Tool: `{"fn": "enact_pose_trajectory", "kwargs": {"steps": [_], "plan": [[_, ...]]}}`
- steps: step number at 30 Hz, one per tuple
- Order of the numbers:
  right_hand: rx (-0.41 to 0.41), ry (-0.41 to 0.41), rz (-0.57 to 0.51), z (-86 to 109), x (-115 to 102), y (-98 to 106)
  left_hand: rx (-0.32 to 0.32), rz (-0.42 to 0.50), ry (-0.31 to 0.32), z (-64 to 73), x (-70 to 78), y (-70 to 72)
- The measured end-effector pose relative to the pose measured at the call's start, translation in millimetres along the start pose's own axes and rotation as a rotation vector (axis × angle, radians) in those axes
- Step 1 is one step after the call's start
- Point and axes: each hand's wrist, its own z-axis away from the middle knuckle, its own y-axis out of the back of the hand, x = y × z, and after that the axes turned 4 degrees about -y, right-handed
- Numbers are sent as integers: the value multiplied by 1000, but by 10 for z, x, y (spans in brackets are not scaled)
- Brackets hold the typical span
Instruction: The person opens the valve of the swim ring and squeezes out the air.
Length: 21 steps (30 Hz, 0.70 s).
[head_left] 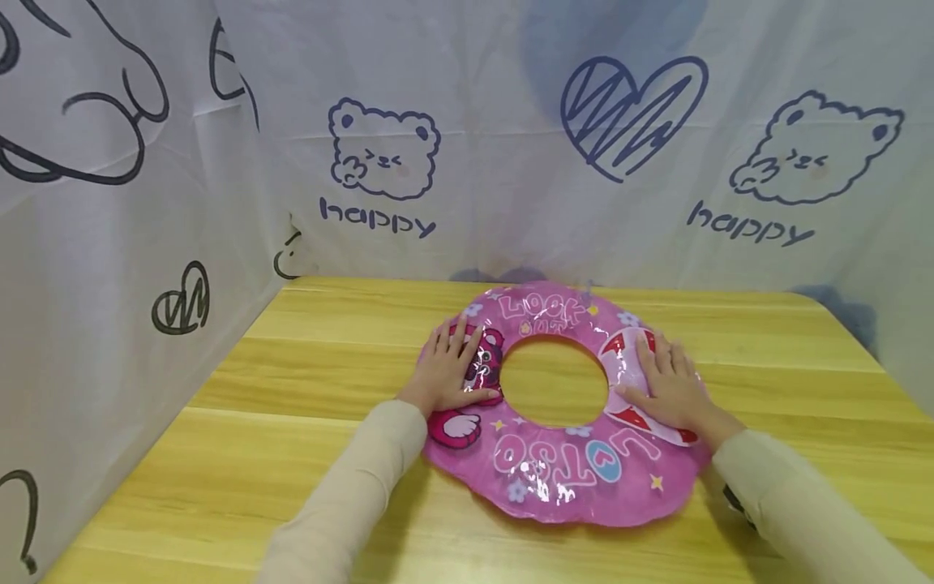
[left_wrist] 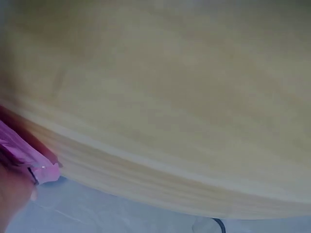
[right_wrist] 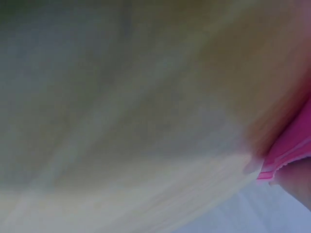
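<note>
A pink inflatable swim ring [head_left: 562, 495] lies flat on the wooden table, printed with a bear, stars, flowers and lettering; its outline looks slightly soft and wrinkled. My left hand [head_left: 447, 369] rests on the ring's left side, over the bear print, with the fingers spread. On the opposite side my right hand [head_left: 667, 389] lies over a white and red print, fingers extended and thumb toward the hole. In the left wrist view, part of the left hand [left_wrist: 14, 194] shows at the ring's pink edge. The right wrist view catches a bit of the right hand [right_wrist: 296, 179] against the ring.
The wooden table [head_left: 292, 389] surrounds the ring and shows through its hole. Behind stands a white cloth [head_left: 496, 195] with bear, heart and "happy" drawings. Another cloth side [head_left: 109, 308] hangs along the left of the table.
</note>
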Motion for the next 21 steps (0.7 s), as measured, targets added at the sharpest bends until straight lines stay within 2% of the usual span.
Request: {"fn": "enact_pose_trajectory", "kwargs": {"steps": [10,14,18,21], "plan": [[-133,4,-49,-55,19,-23,-92,83,11,-27,13,34],[-155,4,-87,-94,50,-36,-125,113,20,-33,14,45],[-172,-5,-63,-155,113,-77,-167,128,28,-45,12,59],[-196,-16,-40,-173,123,-67,-175,124,26,-61,9,62]]}}
